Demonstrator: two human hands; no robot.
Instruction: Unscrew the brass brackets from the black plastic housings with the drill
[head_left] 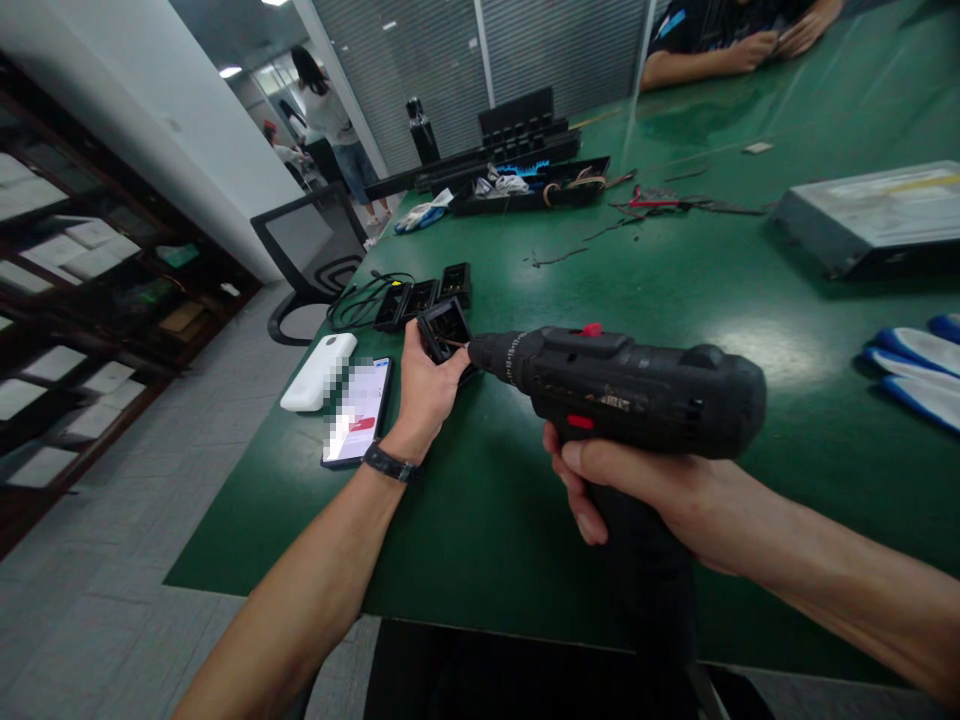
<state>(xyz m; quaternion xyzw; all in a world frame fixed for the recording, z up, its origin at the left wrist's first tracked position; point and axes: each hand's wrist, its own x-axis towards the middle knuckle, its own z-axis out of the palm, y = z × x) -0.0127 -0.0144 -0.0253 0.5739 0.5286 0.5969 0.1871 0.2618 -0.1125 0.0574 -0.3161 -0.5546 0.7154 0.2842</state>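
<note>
My right hand is wrapped round the handle of a black cordless drill with red switches. The drill points left, its front end at a small black box. That box is gripped in my left hand, tilted above the table, its open side facing up and toward the drill. The drill tip and the thumb of my left hand meet at the box's edge, so the exact contact is hard to make out. Similar black boxes sit just behind, beside a coiled black cable.
A phone and a white case lie left of my left hand. Farther back are a black tray, red-handled pliers and wire scraps. A metal box and gloves lie right. Another person's hands rest at the far edge.
</note>
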